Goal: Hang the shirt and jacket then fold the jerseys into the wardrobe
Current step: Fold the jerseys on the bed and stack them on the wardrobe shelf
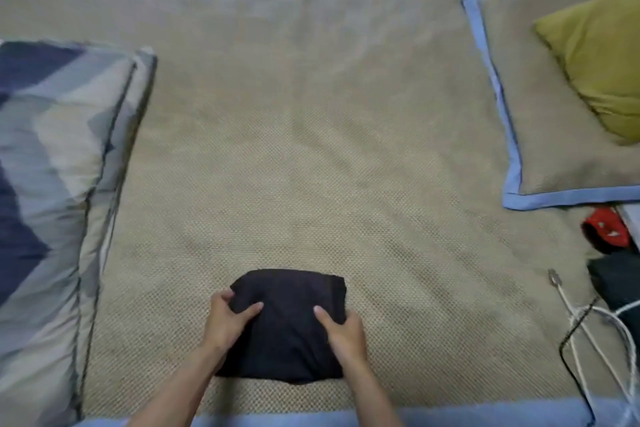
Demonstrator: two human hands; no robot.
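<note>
Fingers (pixel 254 308) of left hand (pixel 227 321) pinching folded dark jersey (pixel 287 326) at its left edge; right hand (pixel 341 329) gripping right edge. Jersey flat on bed (pixel 311 166), between both hands. Patterned pillow (pixel 52 166) far left.

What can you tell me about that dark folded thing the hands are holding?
The dark jersey is navy or black soft cloth, folded into a small thick rectangle. It lies flat on the beige woven bed cover, near its blue front edge. The left hand and right hand grip its two sides, thumbs on top.
</note>
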